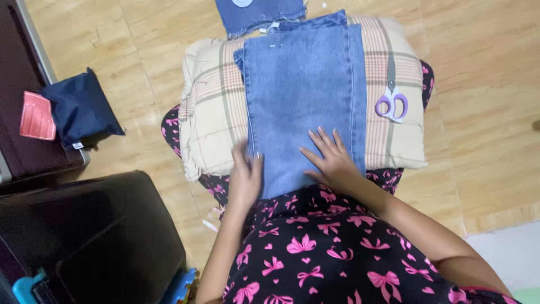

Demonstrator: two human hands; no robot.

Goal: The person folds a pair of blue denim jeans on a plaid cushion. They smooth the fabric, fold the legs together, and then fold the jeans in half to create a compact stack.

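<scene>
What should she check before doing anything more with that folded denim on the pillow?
1. Folded blue denim lies flat on the plaid pillow: ok.
2. Right hand is spread flat on the denim: ok.
3. Left hand is at the denim's left edge; blurred, so its contact: cannot tell.
4. Purple-handled scissors lie closed on the pillow, apart from both hands: ok.
5. Denim edges aligned: cannot tell.

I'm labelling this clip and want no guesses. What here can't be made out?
Head view only:
- Near end of the jeans: hidden under both hands and the person's lap.
- Left hand: motion-blurred, fingers unclear.
- Darker denim piece: cut off by the top edge.
- Black case: cut off by the bottom edge.
</scene>
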